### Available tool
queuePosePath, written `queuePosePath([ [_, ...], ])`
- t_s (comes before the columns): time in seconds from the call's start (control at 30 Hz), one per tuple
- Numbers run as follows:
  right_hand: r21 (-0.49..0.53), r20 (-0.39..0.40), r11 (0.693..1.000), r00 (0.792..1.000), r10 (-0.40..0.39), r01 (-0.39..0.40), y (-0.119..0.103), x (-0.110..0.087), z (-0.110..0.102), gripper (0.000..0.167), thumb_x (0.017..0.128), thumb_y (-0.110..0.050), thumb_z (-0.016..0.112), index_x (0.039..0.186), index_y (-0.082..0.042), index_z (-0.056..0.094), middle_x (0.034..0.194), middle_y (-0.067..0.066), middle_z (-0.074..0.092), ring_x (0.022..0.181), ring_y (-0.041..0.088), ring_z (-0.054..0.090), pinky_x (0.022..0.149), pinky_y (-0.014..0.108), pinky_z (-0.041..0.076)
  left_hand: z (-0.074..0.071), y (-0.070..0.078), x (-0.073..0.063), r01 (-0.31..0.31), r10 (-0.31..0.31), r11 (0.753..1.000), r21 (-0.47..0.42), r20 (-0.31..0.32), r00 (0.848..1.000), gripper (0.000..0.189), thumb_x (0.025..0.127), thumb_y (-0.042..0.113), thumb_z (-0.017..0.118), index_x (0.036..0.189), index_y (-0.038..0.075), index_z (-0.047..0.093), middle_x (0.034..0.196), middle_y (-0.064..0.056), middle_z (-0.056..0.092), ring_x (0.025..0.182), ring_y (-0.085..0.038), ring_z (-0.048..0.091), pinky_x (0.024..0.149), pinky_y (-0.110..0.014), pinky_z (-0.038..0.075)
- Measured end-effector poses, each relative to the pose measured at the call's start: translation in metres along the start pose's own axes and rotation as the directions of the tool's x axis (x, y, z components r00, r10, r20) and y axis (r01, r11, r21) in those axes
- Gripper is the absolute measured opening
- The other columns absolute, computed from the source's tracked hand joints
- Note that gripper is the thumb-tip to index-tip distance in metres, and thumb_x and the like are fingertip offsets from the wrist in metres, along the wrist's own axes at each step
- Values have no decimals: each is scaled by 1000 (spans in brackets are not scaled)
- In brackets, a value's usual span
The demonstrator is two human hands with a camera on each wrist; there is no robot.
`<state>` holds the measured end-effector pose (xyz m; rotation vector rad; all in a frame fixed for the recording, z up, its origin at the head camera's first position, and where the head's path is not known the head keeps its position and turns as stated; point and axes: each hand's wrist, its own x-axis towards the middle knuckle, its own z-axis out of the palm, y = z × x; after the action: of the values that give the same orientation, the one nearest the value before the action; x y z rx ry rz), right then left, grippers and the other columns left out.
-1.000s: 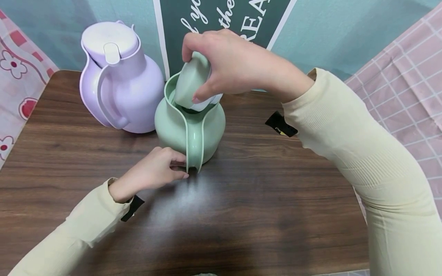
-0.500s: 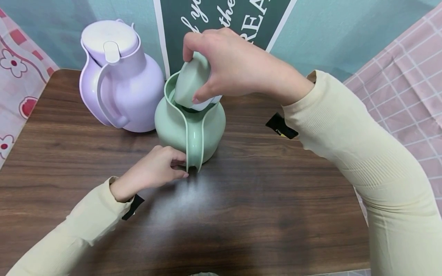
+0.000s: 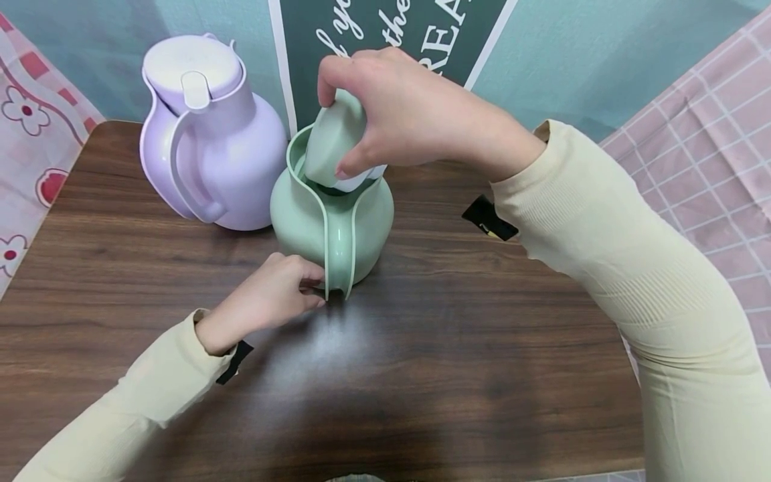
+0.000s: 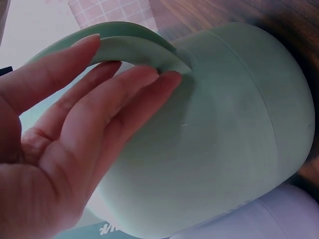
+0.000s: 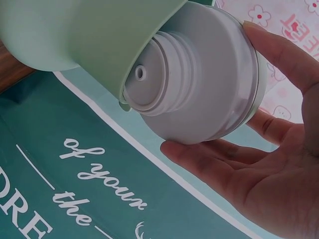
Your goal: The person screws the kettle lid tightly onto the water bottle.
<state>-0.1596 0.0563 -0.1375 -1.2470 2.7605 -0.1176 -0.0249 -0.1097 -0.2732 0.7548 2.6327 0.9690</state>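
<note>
A pale green vacuum jug (image 3: pixel 298 221) stands upright on the wooden table, its handle (image 3: pixel 340 258) facing me. My left hand (image 3: pixel 274 291) holds that handle low down; in the left wrist view the thumb lies along its outside and the fingers (image 4: pixel 144 79) reach inside the loop. Over the jug's mouth, my right hand (image 3: pixel 415 110) grips the green lid (image 3: pixel 334 137) by its rim, tilted. In the right wrist view the lid's white underside (image 5: pixel 219 74) shows, with a ribbed round plug (image 5: pixel 149 79) that has a small hole, right at the jug's rim.
A closed lilac jug (image 3: pixel 241 154) stands close to the green one on the left. Behind them hangs a dark green lettered panel (image 3: pixel 301 40) on a blue-green cloth (image 3: pixel 578 60). Patterned pink cloths border both sides. A small part of something shows at the bottom edge.
</note>
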Motion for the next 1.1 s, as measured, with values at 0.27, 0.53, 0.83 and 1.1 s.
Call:
queuePosePath([
  [0.27, 10, 7, 1000, 1000, 5, -5, -1, 0, 1, 64, 61, -51, 77, 109, -19, 50, 98, -8, 54, 93, 14, 44, 82, 29, 32, 0, 1, -1, -3, 3, 1000, -3, -11, 1000, 16, 72, 4, 71, 66, 15, 61, 57, 9, 51, 55, -7, 41, 53, -27, 36],
  [0.53, 8, 7, 1000, 1000, 7, -7, -1, -1, 0, 64, 61, -52, 77, 109, -19, 50, 98, -8, 54, 93, 14, 43, 82, 29, 32, 2, -1, 0, 25, -25, 1000, -14, 6, 1000, 13, 72, 3, 71, 70, 13, 64, 61, 10, 56, 58, -8, 46, 57, -29, 41],
  [0.83, 26, 9, 1000, 1000, 11, -11, -4, -3, -1, 60, 63, -47, 77, 109, -19, 50, 98, -9, 54, 90, 13, 44, 80, 28, 34, 2, 1, -3, 41, -41, 999, -7, 12, 999, 11, 73, 6, 71, 71, 14, 64, 62, 9, 56, 59, -10, 46, 59, -31, 42],
  [1.1, 21, -2, 1000, 1000, 10, -10, -5, -2, 0, 58, 63, -45, 77, 106, -18, 50, 95, -9, 54, 90, 14, 44, 80, 28, 33, 2, 2, -3, 43, -43, 999, 1, 9, 999, 15, 74, 7, 71, 68, 16, 60, 59, 7, 50, 56, -10, 42, 57, -29, 39],
])
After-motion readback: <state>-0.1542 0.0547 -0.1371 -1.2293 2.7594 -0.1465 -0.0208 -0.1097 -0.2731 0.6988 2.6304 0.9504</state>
